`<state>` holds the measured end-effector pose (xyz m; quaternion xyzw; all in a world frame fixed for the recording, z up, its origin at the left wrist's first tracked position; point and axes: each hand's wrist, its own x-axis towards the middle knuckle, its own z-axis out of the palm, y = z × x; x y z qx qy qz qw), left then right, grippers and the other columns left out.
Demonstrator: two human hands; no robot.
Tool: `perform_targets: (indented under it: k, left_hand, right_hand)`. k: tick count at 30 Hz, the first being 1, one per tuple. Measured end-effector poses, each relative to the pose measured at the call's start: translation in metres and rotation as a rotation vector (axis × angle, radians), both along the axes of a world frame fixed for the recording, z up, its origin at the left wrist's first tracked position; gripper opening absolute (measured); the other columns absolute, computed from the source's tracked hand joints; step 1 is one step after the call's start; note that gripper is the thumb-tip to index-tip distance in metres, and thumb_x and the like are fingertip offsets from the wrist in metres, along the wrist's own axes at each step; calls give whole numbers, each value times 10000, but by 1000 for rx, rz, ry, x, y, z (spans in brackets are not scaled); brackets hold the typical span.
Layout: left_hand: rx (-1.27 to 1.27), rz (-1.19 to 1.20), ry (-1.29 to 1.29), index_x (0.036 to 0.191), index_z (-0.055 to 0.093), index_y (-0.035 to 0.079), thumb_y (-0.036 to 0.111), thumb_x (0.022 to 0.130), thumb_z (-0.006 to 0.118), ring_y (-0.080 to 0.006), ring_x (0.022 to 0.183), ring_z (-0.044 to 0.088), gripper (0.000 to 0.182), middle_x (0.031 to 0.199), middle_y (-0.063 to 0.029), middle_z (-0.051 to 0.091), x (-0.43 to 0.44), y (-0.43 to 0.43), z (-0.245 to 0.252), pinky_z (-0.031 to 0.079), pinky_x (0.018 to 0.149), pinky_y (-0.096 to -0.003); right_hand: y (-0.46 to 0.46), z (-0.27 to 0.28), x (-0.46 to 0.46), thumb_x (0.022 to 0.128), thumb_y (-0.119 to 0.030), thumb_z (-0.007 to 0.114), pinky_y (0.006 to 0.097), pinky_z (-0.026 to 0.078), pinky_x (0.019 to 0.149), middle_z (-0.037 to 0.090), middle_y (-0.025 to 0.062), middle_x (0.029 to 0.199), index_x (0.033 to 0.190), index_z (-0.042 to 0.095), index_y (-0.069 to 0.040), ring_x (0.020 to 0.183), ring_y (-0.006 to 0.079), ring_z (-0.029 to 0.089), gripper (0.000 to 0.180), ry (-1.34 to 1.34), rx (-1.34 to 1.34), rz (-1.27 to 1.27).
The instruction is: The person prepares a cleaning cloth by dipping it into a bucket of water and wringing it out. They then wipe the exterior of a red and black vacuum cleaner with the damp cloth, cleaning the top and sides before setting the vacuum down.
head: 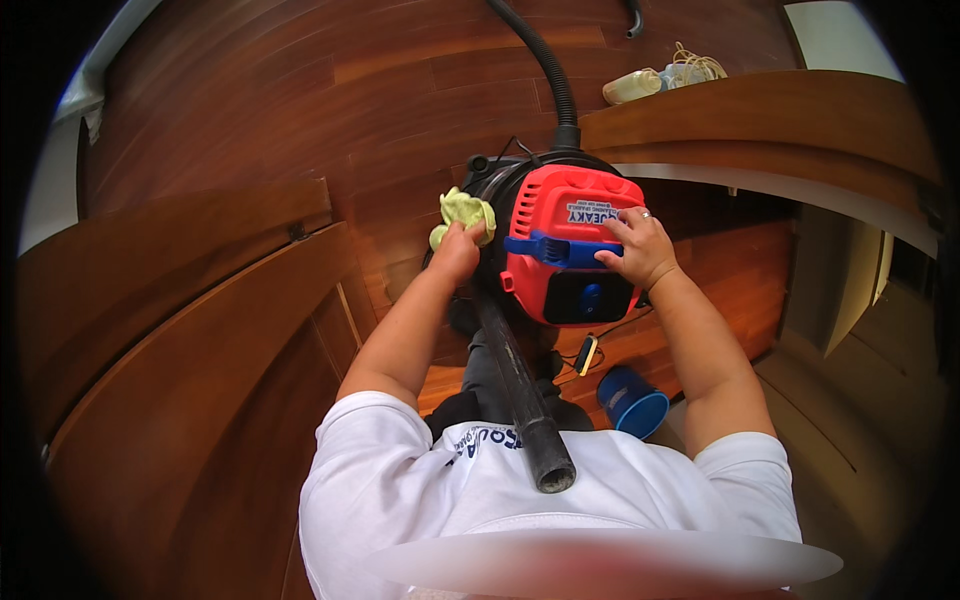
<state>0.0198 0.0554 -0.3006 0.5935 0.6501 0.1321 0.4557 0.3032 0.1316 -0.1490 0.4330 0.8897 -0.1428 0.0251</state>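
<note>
A canister vacuum cleaner with a red top [576, 187] and black body is in front of me. My left hand [457, 251] grips a crumpled yellow-green cloth [466, 210] at the vacuum's left side. My right hand [639, 244] rests on the right of the red top, fingers spread, with the thumb at the end of the blue handle [562, 250]. A black corrugated hose [551, 67] runs from the far side. A black rigid tube [517, 375] stands against the near left side, its open end towards my chest.
Wooden door panels [187, 315] flank the left; a wooden door edge [757, 112] is at the right. Bottles [632, 86] and a coiled cord [697, 66] lie beyond it. A blue bin [634, 401] and a yellow-edged black object [586, 355] with cables are near my feet.
</note>
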Motion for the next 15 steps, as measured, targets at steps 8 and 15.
perform_targets:
  k: [8, 15]
  left_hand:
    - [-229, 159, -365, 1042, 615, 85, 68, 750, 484, -263, 958, 544, 321, 1007, -170, 545, -8, 10, 15, 432, 804, -326]
    - [-116, 589, -761, 1033, 598, 22, 137, 791, 477, -244, 851, 598, 294, 949, -133, 626, 45, 101, 0, 454, 760, -324]
  right_hand:
    - [0, -1, 0, 697, -567, 556, 400, 437, 769, 538, 143, 923, 951, 605, -50, 897, 311, 509, 578, 20, 14, 3]
    - [-4, -4, 0, 660, -500, 632, 392, 446, 765, 545, 120, 888, 905, 624, -61, 900, 284, 520, 502, 54, 54, -25]
